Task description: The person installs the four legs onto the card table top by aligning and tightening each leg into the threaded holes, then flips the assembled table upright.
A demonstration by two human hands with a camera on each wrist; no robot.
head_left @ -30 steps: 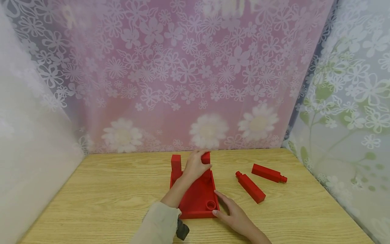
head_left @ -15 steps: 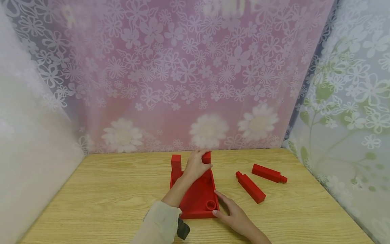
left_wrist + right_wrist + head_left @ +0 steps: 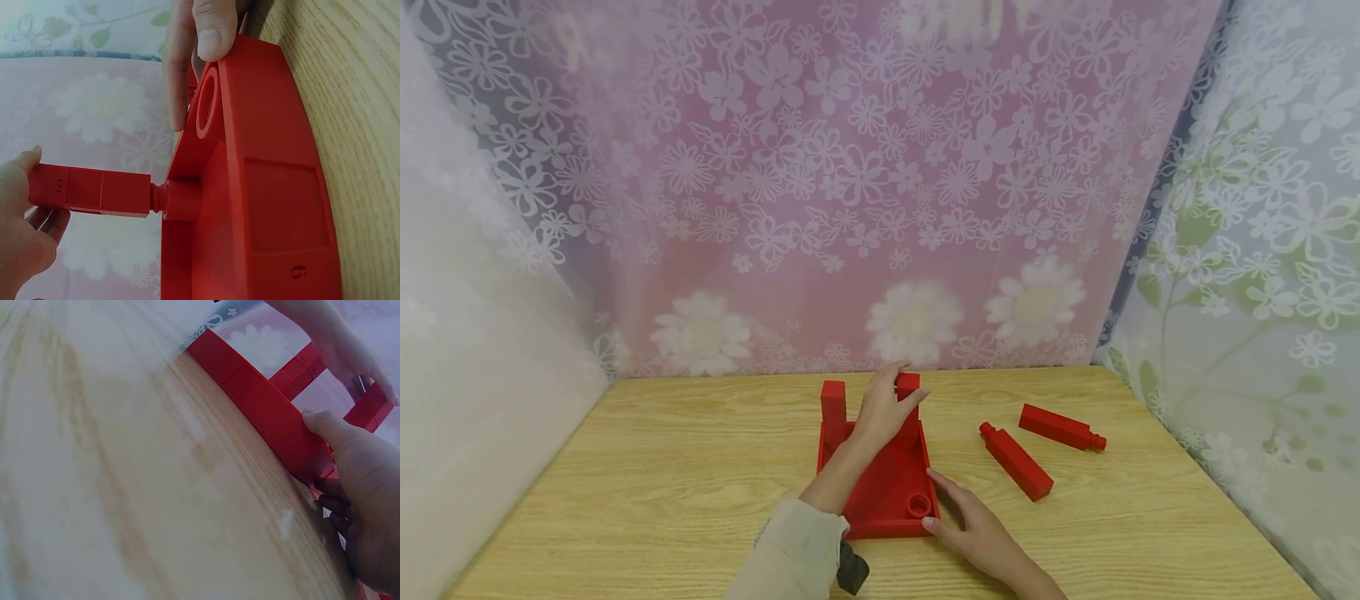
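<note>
A red toy tabletop [image 3: 883,492] with a raised rim lies underside up on the table. Two square red legs stand upright in its far sockets, the far-left leg [image 3: 833,404] and the far-right leg [image 3: 908,383]. My left hand [image 3: 880,412] is around the top of the far-right leg, thumb spread off it and fingers loose; in the left wrist view this leg [image 3: 100,189] shows a bit of its neck above the socket. With thumb on the front rim and fingers along the right side, my right hand [image 3: 981,533] holds the tabletop's near-right corner, beside a bare round socket [image 3: 918,505].
Two more red legs with threaded ends lie on the wooden table [image 3: 662,483] to the right: a nearer leg [image 3: 1017,462] and a farther leg [image 3: 1062,427]. Flowered curtains [image 3: 850,208] hang behind and at the sides.
My left hand's thumb and fingers have spread away from the far-right leg, which stays upright. My right hand and the tabletop have not moved.
</note>
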